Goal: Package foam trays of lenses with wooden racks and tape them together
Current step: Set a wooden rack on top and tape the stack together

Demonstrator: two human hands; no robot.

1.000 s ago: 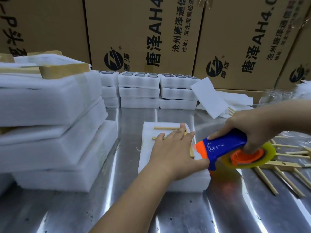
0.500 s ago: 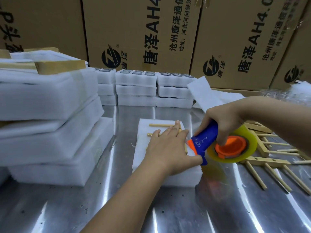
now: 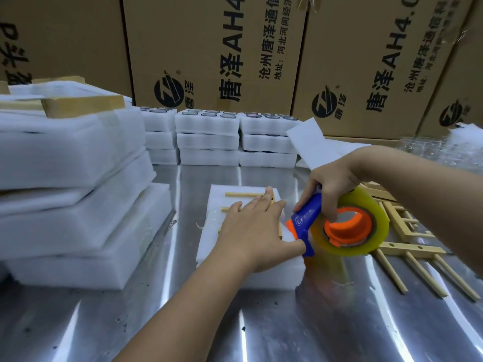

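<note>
1. Wooden rack (image 3: 243, 195): middle covered by left hand (image 3: 257, 228).
2. Tape dispenser (image 3: 305, 218): handle top covered by right hand (image 3: 332, 184).
3. Foam stack (image 3: 65, 165): cut by left edge.
4. Cardboard boxes (image 3: 209, 48): tops cut off.
5. Clear material (image 3: 431, 150), far right: blurred, unidentifiable.

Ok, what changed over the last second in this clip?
The right hand tipped the tape dispenser from low and level to handle-up, the roll now facing the camera more. Its orange nose stayed at the right edge of the foam tray. Nothing was picked up or let go. The left hand still presses flat on the wooden rack; the foam stacks are unmoved.
</note>
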